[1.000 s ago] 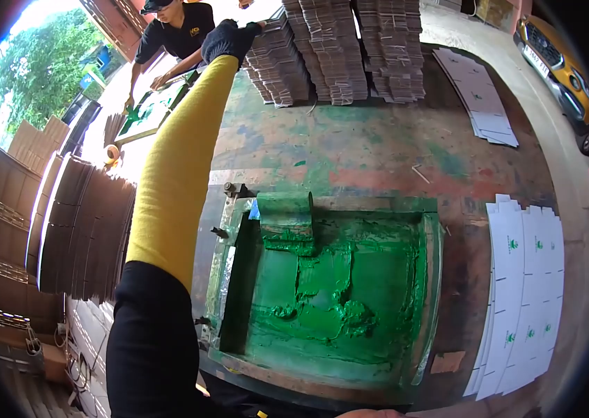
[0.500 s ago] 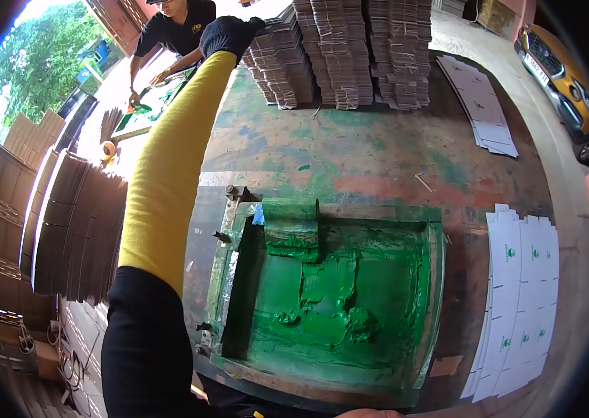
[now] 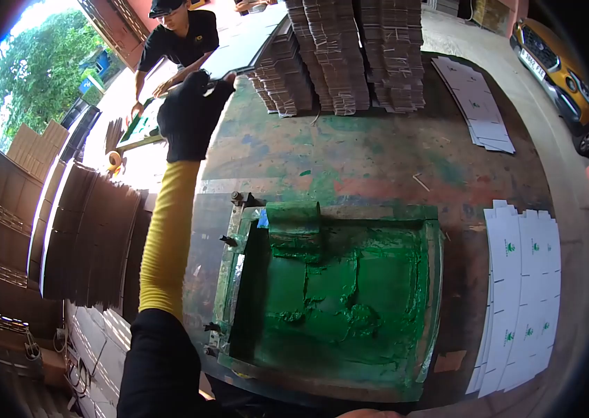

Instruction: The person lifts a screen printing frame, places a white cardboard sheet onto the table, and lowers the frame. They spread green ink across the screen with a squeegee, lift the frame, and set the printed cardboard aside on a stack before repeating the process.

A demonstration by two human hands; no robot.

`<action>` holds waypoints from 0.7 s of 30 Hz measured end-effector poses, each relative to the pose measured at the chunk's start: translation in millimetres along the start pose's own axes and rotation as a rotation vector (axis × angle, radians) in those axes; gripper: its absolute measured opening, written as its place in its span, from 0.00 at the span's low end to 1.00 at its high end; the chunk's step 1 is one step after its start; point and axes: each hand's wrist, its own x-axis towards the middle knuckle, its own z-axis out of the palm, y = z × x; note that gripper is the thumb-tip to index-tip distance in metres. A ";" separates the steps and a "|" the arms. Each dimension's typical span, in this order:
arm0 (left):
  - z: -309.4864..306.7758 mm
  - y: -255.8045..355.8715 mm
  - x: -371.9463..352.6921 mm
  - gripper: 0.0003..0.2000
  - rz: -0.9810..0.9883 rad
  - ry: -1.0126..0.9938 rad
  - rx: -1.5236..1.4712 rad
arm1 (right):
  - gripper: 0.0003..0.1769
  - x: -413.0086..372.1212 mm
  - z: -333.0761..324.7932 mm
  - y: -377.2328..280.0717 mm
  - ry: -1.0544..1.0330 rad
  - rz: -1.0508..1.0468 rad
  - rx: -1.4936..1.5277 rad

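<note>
My left hand [image 3: 190,115], in a dark glove below which a yellow sleeve shows, reaches up the table. Its thumb and fingers grip the near corner of a white cardboard sheet [image 3: 247,43], tilted beside the tall cardboard stacks [image 3: 332,59]. At the bottom edge only a sliver of my right hand [image 3: 371,414] shows, by the near side of the printing frame; its fingers are hidden. Inside that wooden screen-printing frame [image 3: 432,299] lies thick green ink [image 3: 360,317]. A green-smeared squeegee [image 3: 294,226] rests against its far side.
White printed sheets [image 3: 521,299] lie at the right, with more sheets [image 3: 475,104] farther back. Brown cardboard stacks [image 3: 89,237] stand on the left. Across the table a person [image 3: 179,42] bends over another green frame [image 3: 142,129]. A yellow car [image 3: 559,73] is parked at the far right.
My left hand has drawn back toward me and lower, bringing the white cardboard sheet off the stack area into view. The frame and squeegee stay in place.
</note>
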 end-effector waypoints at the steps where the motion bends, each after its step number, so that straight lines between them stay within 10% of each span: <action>1: -8.5 16.2 -10.1 0.35 -0.131 0.032 -0.089 | 0.16 0.1 -1.3 -0.1 0.005 -0.007 0.004; 4: -23.5 33.8 -18.5 0.37 -0.395 0.110 -0.265 | 0.16 1.3 -3.5 -1.1 0.027 -0.029 0.019; 7: -6.3 25.2 -11.7 0.34 -1.265 -0.139 -1.405 | 0.16 4.0 -8.8 1.9 0.059 -0.054 0.018; 11: 29.6 1.7 7.6 0.24 -1.191 -0.401 -2.273 | 0.16 5.3 -27.1 9.1 0.075 -0.099 0.017; 15: 79.5 -20.3 9.0 0.18 -0.882 -0.192 -2.067 | 0.17 -0.8 -41.1 8.8 0.093 -0.123 0.043; 21: -11.8 -36.6 -57.1 0.15 -0.651 -0.095 -1.783 | 0.13 -33.6 -101.5 7.6 -0.088 -0.002 -0.115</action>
